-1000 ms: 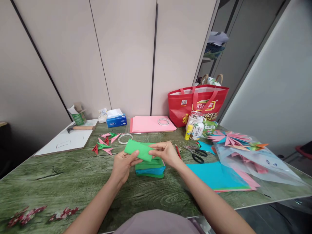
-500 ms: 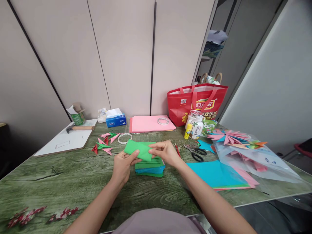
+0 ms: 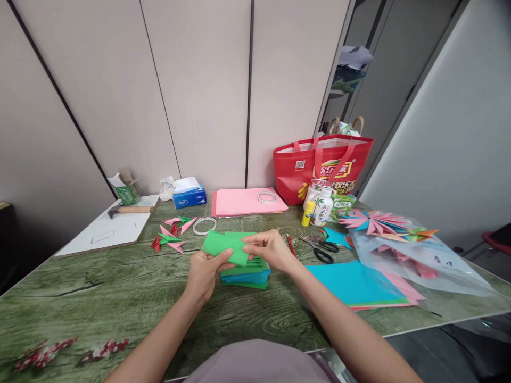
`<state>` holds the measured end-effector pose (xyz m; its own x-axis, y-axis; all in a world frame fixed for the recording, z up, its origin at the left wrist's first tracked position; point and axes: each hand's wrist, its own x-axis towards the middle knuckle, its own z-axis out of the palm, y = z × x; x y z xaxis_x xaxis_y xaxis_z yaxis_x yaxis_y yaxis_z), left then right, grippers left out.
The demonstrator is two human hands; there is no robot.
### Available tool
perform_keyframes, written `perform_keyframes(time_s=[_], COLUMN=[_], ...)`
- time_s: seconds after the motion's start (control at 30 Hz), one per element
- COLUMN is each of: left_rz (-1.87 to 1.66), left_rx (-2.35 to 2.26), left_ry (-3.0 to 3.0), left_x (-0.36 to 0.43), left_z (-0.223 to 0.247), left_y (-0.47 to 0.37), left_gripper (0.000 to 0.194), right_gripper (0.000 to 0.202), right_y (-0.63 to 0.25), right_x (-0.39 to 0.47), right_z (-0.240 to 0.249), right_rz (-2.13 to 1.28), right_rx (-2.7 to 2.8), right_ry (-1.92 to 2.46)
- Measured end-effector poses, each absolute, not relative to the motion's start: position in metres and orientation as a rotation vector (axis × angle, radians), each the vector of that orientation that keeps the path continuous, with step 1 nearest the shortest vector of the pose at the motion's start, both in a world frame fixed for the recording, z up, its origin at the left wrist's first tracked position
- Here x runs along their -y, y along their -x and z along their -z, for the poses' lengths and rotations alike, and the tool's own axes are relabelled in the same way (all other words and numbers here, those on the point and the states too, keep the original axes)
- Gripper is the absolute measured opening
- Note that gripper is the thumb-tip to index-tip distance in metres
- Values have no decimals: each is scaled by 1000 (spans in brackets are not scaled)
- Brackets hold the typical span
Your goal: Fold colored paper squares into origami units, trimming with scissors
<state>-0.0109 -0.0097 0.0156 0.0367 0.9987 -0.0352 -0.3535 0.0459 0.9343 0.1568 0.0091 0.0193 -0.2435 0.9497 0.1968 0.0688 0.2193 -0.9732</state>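
Note:
A folded green paper (image 3: pixel 223 247) is held up between both hands, above a stack of folded green and blue papers (image 3: pixel 245 277). My left hand (image 3: pixel 205 270) pinches its lower left part, thumb on top and fingers beneath. On the right, my right hand (image 3: pixel 269 251) grips its edge between thumb and fingertips. The stack's top is partly hidden behind the held paper and the fingers. Left of the hands lie several small folded pieces (image 3: pixel 170 239) in pink, red and green, beside a white tape roll (image 3: pixel 204 226).
Scissors (image 3: pixel 322 250), a glue stick (image 3: pixel 307 214) and blue sheets (image 3: pixel 355 282) lie to the right. Behind are pink sheets (image 3: pixel 239 202), a blue tissue box (image 3: pixel 189 198) and a red bag (image 3: pixel 291 173). A hammer (image 3: pixel 133 210) rests on a white board at the left.
The held green paper has shifted and tilted slightly, and its right part now bends lower. My left hand has moved slightly right and down; my right hand has hardly moved.

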Motion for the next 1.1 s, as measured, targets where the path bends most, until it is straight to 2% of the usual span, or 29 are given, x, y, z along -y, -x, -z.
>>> perform_keyframes(time_s=[0.37,1.1], left_rz=[-1278,-1313], left_rx=[-947,-924], left_ry=[-922,-1017], left_x=[11,6], left_z=[-14,-22], left_y=[10,21], left_gripper=[28,26], right_gripper=[33,29], right_y=[-147,-160], right_x=[-7,-8], right_z=[-18,-25], right_rz=[-1047,-1036], right_rx=[1530,1567], right_ry=[1012,999])
